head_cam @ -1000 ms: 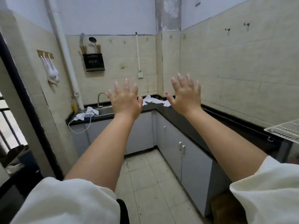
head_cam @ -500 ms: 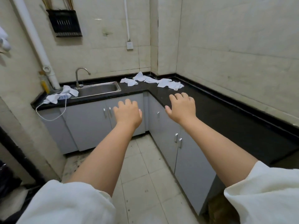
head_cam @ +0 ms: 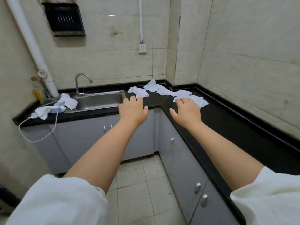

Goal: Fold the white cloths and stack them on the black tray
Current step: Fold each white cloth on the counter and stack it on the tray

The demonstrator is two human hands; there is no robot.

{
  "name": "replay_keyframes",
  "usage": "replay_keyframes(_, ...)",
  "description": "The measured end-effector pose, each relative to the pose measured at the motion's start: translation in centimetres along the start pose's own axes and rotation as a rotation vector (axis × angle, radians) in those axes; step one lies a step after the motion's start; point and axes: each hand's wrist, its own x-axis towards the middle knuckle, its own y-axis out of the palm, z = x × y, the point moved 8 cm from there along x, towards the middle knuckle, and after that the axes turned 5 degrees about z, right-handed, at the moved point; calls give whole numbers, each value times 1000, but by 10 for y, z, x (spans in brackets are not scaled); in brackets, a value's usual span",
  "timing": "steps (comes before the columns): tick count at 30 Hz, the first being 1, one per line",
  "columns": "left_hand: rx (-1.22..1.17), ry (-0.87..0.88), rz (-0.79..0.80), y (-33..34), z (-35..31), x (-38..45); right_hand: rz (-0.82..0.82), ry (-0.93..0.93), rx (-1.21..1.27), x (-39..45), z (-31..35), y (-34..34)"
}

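- Both arms have dropped and reached forward since the earlier frames, and the corner of the black counter (head_cam: pixel 227 127) now fills the middle of the frame
- Nearest, the left hand (head_cam: pixel 132 111) hovers at centre with fingers spread wide, holding nothing, its fingertips just short of a crumpled white cloth (head_cam: pixel 138 92)
- Right hand (head_cam: pixel 186 111), right of centre, is also spread and empty; its fingers overlap the near edge of another white cloth (head_cam: pixel 197 100), contact uncertain
- Further back, more white cloths (head_cam: pixel 155 86) lie unfolded in the corner
- Left of the sink (head_cam: pixel 99 99), another bundle (head_cam: pixel 53 106) sits with a white cable
- No black tray is in view, so folding has likely not begun
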Motion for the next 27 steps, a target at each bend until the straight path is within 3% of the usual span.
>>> replay_keyframes(8,-3,106,75,67,4,231,55,147,1,198,-47,85)
replay_keyframes(15,-2,267,155,144,-59,393,116,322,-37,321,-144,150)
replay_keyframes(19,-1,329,187,194,-102,472,140,380,-53,383,-208,182)
replay_keyframes(27,88,466,449,316,-169,584,320,563,-57,451,-311,271)
